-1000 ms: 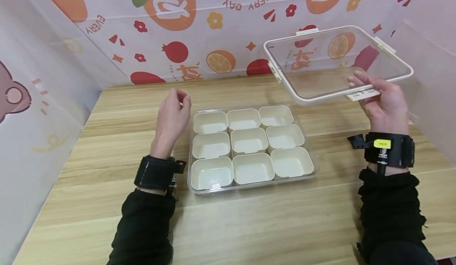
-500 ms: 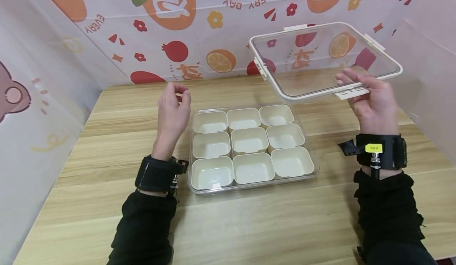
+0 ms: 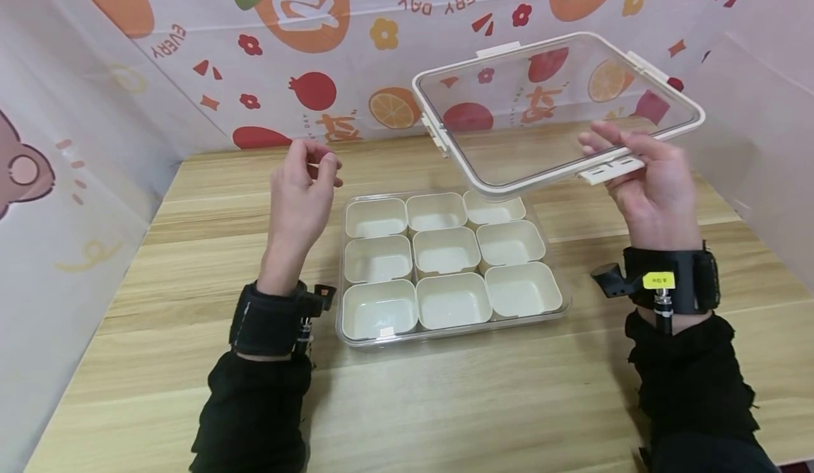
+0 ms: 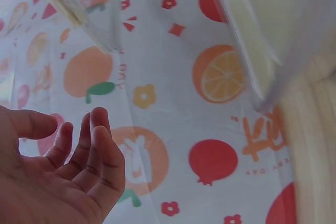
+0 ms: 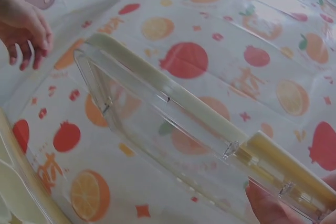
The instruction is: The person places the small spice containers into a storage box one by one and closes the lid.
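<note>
A clear lid [image 3: 540, 112] with a white rim and side clips is held up over the back right of the table, tilted. My right hand [image 3: 661, 190] grips its near right edge beside a clip [image 3: 612, 170], thumb on one face and fingers beneath. The right wrist view shows the lid's rim [image 5: 173, 95] edge-on. Below stands a clear shallow box [image 3: 445, 332] with several cream cups [image 3: 446, 250] in rows, all empty. My left hand [image 3: 302, 194] hovers at the box's back left, fingers loosely bent, holding nothing; the left wrist view shows its bare palm [image 4: 58, 182].
The wooden table [image 3: 191, 317] carries the box near its middle. A fruit-printed cloth [image 3: 381, 70] hangs behind the table's back edge, with pale walls at the left [image 3: 76, 141] and right [image 3: 750, 141].
My right hand has brought the lid leftward, so its near corner now overlaps the box's back right cup in the head view. My left hand has shifted slightly left and its fingers have loosened.
</note>
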Motion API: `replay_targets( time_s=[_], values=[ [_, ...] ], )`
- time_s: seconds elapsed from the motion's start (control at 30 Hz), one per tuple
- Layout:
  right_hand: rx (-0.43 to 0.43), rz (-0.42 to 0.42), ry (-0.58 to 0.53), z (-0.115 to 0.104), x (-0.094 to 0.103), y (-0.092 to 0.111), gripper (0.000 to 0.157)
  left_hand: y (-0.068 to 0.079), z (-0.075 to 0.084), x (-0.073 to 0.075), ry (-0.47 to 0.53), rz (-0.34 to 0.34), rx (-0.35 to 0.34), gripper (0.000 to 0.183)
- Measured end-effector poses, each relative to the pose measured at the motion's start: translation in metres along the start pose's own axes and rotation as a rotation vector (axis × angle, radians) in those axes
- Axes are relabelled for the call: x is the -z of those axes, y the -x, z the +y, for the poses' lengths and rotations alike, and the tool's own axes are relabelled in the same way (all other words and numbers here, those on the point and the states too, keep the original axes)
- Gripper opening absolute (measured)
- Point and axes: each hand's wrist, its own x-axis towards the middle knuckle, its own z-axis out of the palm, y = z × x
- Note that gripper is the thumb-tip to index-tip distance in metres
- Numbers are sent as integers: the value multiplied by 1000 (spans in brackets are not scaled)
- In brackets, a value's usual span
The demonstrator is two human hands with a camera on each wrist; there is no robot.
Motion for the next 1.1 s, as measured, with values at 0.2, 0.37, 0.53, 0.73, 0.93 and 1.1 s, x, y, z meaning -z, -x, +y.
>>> replay_targets(
  time_s=[0.2, 0.37, 0.53, 0.73, 0.93, 1.1],
  values=[
    [6, -7, 38, 11, -11, 10, 30, 5, 16, 3, 99, -67, 5, 18],
    [2, -4, 39, 17, -18, 17, 33, 7, 27, 2, 195, -140, 15, 19],
    [-28, -20, 55, 26, -20, 22, 34, 10, 27, 1, 258, -211, 33, 21],
    [-29, -74, 91, 39, -24, 29, 28, 12, 28, -2, 356, -283, 51, 35],
    [-36, -116, 137, 51, -28, 34, 18, 12, 30, -1, 542, -263, 109, 46],
    [-43, -130, 159, 59, -29, 37, 18, 12, 31, 1, 604, -278, 202, 61]
  ],
)
